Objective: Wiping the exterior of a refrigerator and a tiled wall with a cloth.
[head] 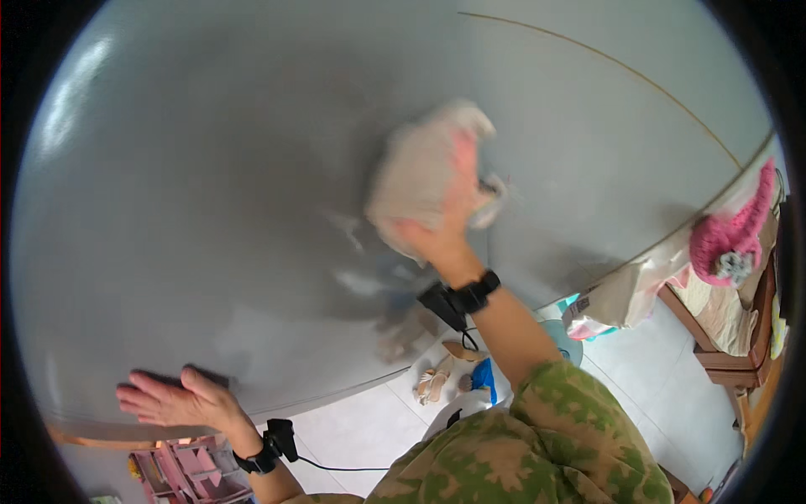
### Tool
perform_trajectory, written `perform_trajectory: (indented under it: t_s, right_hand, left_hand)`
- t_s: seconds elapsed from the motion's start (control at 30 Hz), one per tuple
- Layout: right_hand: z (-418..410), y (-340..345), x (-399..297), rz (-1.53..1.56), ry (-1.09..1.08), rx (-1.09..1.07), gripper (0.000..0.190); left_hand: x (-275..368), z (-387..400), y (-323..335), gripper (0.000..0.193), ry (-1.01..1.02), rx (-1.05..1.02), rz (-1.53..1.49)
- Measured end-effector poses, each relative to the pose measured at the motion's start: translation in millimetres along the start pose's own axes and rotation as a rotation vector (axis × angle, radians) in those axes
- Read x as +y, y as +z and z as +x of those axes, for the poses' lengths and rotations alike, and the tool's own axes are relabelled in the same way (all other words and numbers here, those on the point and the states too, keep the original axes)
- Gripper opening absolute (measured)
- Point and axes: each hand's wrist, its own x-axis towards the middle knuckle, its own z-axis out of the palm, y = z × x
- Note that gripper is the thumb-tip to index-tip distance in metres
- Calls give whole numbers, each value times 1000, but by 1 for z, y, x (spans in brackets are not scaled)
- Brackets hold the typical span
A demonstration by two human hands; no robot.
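Observation:
A pale, bunched cloth [412, 176] lies pressed against a large, smooth grey surface [220, 189] near the middle of the view. My right hand [450, 201], blurred, is on the cloth and holds it; a black strap with a small device is round that wrist. At the lower left, my left hand [179, 398] rests flat against the grey surface near its edge, fingers spread, with nothing in it. A similar black strap and device, with a cable, sit on the left wrist.
A pink knitted item [724, 246] hangs at the right beside a whitish bag [611, 302]. Below are shoes [434, 381] on the tiled floor, a pink shelved organizer [195, 469] at lower left and brown wooden furniture [733, 362] at right.

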Motion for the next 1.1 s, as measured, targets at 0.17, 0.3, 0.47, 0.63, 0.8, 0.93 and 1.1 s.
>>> perform_trajectory:
  t_s: [0.17,0.3,0.47,0.63,0.8,0.93,1.1]
  right_hand:
    - [-166,7,23,214,1451,619,63]
    - [-272,46,-33,146,1600,433,55]
    - [-221,96,-158,697,1621,351,55]
    - [-51,46,-112,43,505,13,86]
    - [105,4,-60,-126,2,-35,85]
    - [97,3,-17,-192,-56,215,80]
    - [-69,-4,47,-75,769,234,79]
  left_hand:
    - [-11,3,-2,72,6,41,0]
    - [-5,4,5,70,14,52,-10]
    - [-18,-1,7,66,19,31,6]
    - [-9,-2,5,67,-34,8,-58]
    - [-5,-1,1,65,38,47,-44]
    - [-8,-7,1,62,45,67,-2]
    - [-2,-8,-2,63,11,7,6]
